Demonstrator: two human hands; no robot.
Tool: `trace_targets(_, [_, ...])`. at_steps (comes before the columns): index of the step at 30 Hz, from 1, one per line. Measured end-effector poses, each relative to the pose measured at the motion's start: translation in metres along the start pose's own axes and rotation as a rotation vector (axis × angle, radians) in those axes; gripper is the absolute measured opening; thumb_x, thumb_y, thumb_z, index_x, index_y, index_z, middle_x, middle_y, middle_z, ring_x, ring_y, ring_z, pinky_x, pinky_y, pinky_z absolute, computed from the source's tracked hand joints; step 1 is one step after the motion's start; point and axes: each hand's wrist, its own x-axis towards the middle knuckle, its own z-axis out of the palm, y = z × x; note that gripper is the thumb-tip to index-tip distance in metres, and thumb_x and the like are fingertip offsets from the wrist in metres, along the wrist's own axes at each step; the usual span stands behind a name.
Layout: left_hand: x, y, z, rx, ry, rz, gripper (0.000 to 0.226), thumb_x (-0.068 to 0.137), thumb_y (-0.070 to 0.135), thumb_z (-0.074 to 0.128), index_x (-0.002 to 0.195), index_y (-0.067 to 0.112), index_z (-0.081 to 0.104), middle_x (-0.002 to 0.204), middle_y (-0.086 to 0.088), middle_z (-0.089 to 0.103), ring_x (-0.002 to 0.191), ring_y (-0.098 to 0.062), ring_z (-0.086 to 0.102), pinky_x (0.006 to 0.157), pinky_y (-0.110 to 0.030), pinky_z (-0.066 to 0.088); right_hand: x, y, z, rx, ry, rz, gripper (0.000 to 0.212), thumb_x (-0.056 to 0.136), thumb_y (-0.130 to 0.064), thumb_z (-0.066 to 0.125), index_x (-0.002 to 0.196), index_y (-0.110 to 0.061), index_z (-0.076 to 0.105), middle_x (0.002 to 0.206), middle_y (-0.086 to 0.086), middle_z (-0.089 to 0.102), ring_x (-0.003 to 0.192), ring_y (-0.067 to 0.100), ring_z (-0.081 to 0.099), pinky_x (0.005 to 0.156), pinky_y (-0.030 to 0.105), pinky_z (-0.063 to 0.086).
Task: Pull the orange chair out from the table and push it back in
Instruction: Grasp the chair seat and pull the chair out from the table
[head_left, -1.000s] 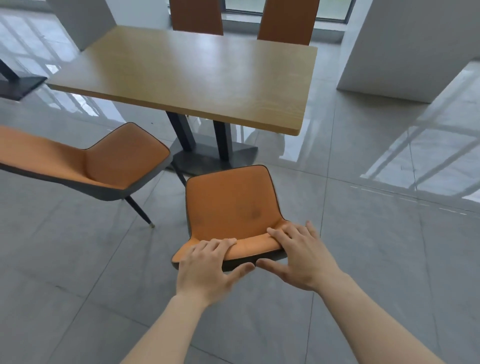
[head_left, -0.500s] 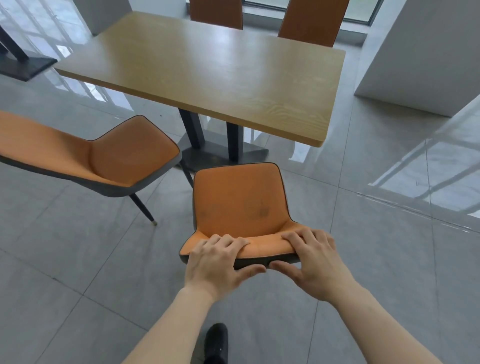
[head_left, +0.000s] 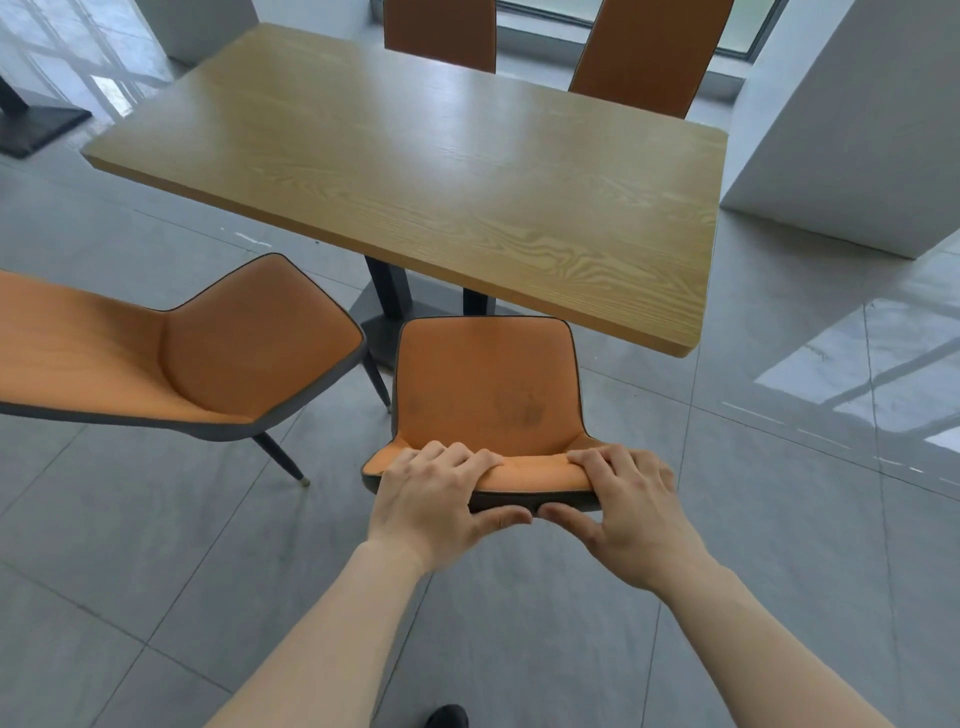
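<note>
Pale wood grain covers the table (head_left: 415, 156), the largest thing in view, filling the upper middle from 10 to 2 o'clock on dark posts and a dark foot plate (head_left: 384, 325). Grey glossy floor tiles (head_left: 779, 493) spread all round it. A white block-like wall or pillar (head_left: 857, 130) stands at 2 o'clock, well apart from the chairs.

A second orange chair (head_left: 208, 358) sits at 9 o'clock, angled away from the table, its seat corner just beside the task chair; one thin dark leg (head_left: 280, 454) shows beneath it. Two tall orange chair backs (head_left: 649, 52) stand at 12 and 1 o'clock on the table's far side.

The orange chair (head_left: 483, 384) is dead centre, its seat front just at the table's near edge, near the foot plate. Its backrest top runs between both hands. The left hand (head_left: 441, 504) is curled over the top edge at the left, fingers on the orange face, thumb under on the dark back. The right hand (head_left: 628, 514) grips the right part the same way; the two thumbs nearly meet.

A dark shoe tip (head_left: 447, 717) shows at 6 o'clock
</note>
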Motion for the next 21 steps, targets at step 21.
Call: trace_targets(21, [0.043,-0.028,-0.023,-0.070,-0.136,-0.056,0.089,0.077,0.098,0.021,0.143,0.044,0.045,0.137,0.018,0.058,0.124,-0.011,0.052,0.111,-0.039,0.038,0.036,-0.028,-0.030,-0.018,-0.043,0.070,0.106,0.073,-0.097,0.008,0.160,-0.038,0.020,0.168,0.001,0.023,0.156,0.028,0.010,0.127,0.057,-0.001])
